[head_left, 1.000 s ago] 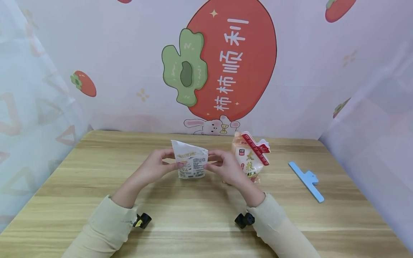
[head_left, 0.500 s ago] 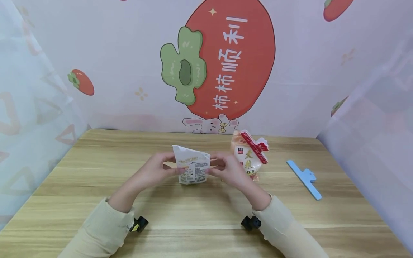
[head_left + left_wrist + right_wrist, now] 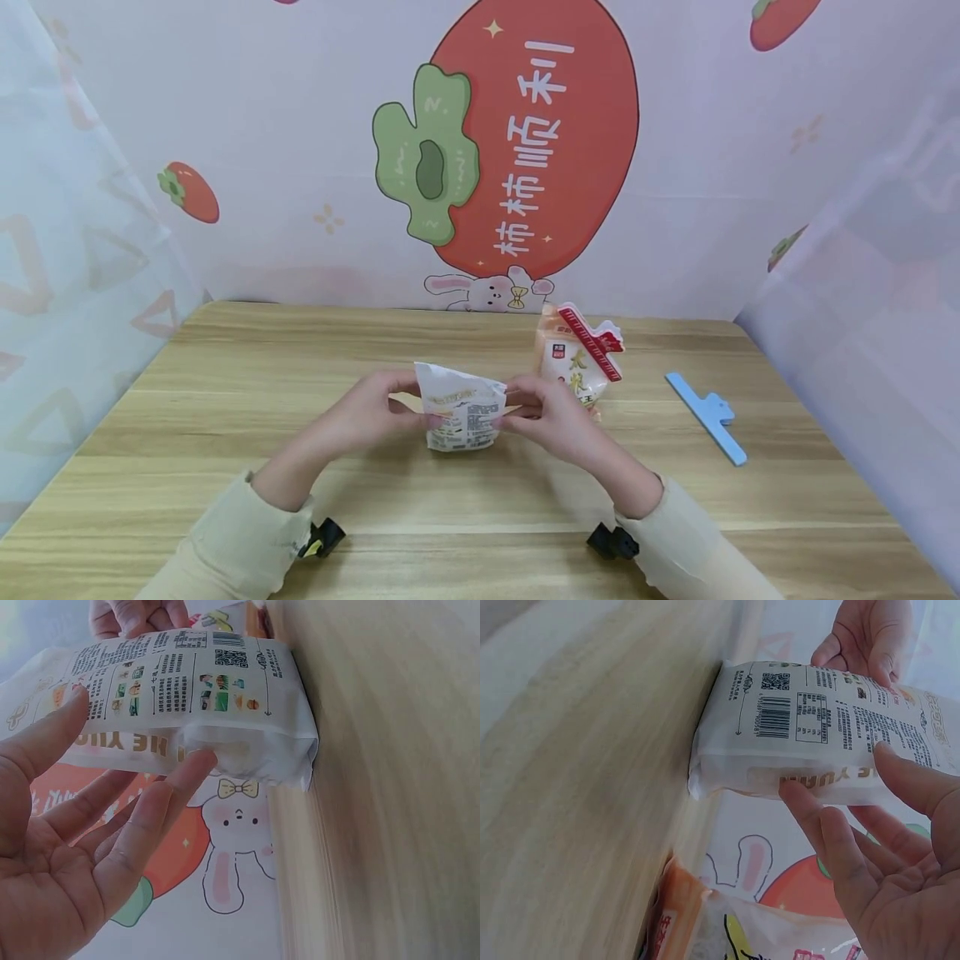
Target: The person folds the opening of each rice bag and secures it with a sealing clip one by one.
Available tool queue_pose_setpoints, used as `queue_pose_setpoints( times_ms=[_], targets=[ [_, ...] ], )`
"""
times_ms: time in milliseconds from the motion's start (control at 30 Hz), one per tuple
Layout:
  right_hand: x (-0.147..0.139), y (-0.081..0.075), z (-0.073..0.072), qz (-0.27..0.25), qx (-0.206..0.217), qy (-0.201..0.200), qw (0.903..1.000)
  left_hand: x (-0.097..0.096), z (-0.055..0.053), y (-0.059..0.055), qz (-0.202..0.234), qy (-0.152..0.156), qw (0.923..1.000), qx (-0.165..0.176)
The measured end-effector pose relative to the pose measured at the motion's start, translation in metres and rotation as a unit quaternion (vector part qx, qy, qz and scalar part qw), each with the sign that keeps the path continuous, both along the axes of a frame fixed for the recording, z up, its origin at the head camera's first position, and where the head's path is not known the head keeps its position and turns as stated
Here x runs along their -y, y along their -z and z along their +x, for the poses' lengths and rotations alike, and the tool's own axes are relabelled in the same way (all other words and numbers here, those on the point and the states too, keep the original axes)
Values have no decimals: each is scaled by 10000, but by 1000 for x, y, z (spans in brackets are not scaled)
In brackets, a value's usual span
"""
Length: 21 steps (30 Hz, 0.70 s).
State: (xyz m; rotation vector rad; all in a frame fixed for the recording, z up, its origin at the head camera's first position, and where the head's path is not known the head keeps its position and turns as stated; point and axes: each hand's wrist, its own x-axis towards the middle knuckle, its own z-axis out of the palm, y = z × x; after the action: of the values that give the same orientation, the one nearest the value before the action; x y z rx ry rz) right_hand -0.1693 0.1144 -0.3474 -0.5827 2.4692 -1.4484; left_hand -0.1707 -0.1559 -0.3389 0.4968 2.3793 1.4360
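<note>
A white printed paper-like food bag (image 3: 467, 412) stands upright on the wooden table, its back panel with a barcode and small print facing me. My left hand (image 3: 375, 412) holds its left side, thumb on the front panel and fingers along the side and behind. On the opposite side my right hand (image 3: 551, 421) holds it the same way. In the left wrist view the bag's lower corner (image 3: 296, 750) meets the tabletop. Its slanted top edge rises higher at the left; whether the top is sealed I cannot tell.
Behind my right hand stands an orange-and-white food bag (image 3: 558, 367) with a red-and-white sealing clip (image 3: 592, 342) across its top. A light blue sealing clip (image 3: 707, 417) lies on the table (image 3: 247, 375) at the right. A printed cloth (image 3: 300, 125) hangs behind the table.
Both hands have drawn the white bag toward me and slightly to the right. The other bag and the blue clip stay in place.
</note>
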Motion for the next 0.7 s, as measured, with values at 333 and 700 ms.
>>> queue_pose_setpoints(
  times_ms=[333, 700],
  targets=[
    [-18, -2, 18, 127, -152, -211, 9996, -11, 11, 0, 210, 381, 9990, 141],
    [-37, -8, 37, 78, 98, -418, 9990, -28, 27, -4, 226, 552, 9979, 267]
  ],
)
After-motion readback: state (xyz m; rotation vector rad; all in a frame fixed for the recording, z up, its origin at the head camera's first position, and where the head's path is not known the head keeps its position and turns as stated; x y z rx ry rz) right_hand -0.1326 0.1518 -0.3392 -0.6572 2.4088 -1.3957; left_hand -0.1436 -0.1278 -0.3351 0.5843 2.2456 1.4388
